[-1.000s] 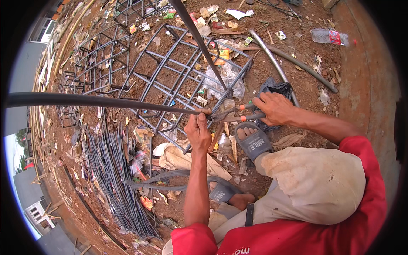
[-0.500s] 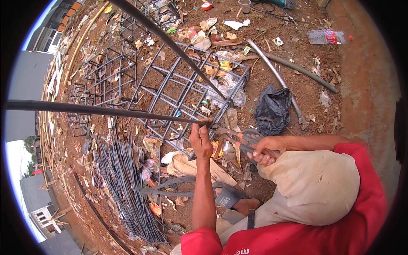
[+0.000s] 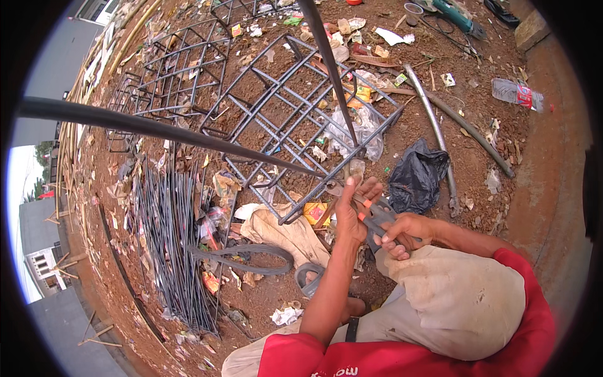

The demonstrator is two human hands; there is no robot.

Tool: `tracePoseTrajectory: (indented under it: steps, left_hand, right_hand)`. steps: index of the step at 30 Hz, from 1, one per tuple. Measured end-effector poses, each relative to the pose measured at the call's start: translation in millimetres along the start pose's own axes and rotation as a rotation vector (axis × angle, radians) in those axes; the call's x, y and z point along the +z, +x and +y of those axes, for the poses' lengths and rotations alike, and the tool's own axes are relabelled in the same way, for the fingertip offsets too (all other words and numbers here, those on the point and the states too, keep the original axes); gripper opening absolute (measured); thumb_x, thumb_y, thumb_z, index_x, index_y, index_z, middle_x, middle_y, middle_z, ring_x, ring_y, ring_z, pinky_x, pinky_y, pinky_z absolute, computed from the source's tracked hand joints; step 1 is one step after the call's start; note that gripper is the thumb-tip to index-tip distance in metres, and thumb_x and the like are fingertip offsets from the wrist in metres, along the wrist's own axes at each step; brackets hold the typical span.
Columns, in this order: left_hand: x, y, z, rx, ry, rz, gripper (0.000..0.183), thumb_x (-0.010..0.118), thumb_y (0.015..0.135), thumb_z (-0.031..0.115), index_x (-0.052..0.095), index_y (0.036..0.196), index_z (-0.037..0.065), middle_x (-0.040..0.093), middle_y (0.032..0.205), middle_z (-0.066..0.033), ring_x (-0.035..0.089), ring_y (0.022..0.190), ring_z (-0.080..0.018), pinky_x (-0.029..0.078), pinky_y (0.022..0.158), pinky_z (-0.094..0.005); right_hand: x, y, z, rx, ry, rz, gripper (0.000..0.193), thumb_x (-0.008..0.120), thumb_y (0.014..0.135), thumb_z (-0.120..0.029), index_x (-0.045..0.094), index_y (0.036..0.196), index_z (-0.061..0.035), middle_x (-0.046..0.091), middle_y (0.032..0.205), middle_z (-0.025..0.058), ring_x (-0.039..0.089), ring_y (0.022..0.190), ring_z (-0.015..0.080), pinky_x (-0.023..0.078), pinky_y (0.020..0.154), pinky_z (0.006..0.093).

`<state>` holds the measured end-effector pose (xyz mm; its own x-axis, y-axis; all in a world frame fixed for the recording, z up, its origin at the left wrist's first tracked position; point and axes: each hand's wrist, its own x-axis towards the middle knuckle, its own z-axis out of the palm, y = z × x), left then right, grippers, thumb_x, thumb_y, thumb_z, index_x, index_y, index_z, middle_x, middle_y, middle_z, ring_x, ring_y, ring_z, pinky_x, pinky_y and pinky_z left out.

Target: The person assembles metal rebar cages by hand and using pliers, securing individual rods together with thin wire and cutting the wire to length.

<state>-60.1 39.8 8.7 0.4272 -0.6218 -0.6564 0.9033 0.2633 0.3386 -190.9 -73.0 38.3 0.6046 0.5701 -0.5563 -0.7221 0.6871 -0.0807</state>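
My right hand (image 3: 402, 234) is wrapped round the handles of grey pliers with orange marks (image 3: 375, 223), above my thigh. Their jaws point at the near corner of a steel-rod cage (image 3: 382, 129); whether they grip anything there I cannot make out. My left hand (image 3: 352, 220) is beside the jaws, its thumb and fingers spread and the palm partly showing. Nothing shows in it. Two long dark rods, one from the left (image 3: 169, 134) and one from the top (image 3: 330, 56), run to that side of the cage.
More rod cages (image 3: 188, 66) lie beyond. Left of me are a pile of steel rods (image 3: 173, 245) and a looped bundle of thin wire (image 3: 251, 252). A black plastic bag (image 3: 418, 179), a metal pipe (image 3: 430, 119), a plastic bottle (image 3: 515, 94) and a green power tool (image 3: 458, 17) lie rightward.
My left hand has let go of the rods at the cage corner and moved right, fingers opening beside the pliers. The pliers stay in my right hand. The view has shifted.
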Motion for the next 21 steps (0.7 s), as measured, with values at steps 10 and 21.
tracePoseTrajectory:
  steps: [10, 21]
  left_hand:
    - [36.3, 4.6, -19.1, 0.134, -0.086, 0.346, 0.027, 0.071, 0.095, 0.033, 0.055, 0.087, 0.012, 0.050, 0.067, 0.0009, 0.048, 0.053, -0.0139, 0.052, 0.058, -0.0363]
    - [44.5, 30.3, -34.6, 0.405, -0.122, 0.624, 0.033, 0.071, 0.095, 0.027, 0.051, 0.107, 0.003, 0.051, 0.067, 0.0003, 0.046, 0.048, -0.0106, 0.045, 0.043, -0.0291]
  right_hand:
    - [-56.4, -0.1, 0.1, 0.190, 0.452, -0.488, 0.037, 0.063, 0.086, -0.025, 0.055, 0.114, -0.0024, 0.050, 0.078, 0.0028, 0.052, 0.063, 0.0196, 0.043, 0.047, 0.0343]
    - [12.5, -5.3, -3.9, -0.344, -1.661, 0.993, 0.053, 0.070, 0.087, -0.025, 0.048, 0.125, 0.0052, 0.064, 0.100, 0.0251, 0.062, 0.101, 0.0466, 0.048, 0.090, 0.0479]
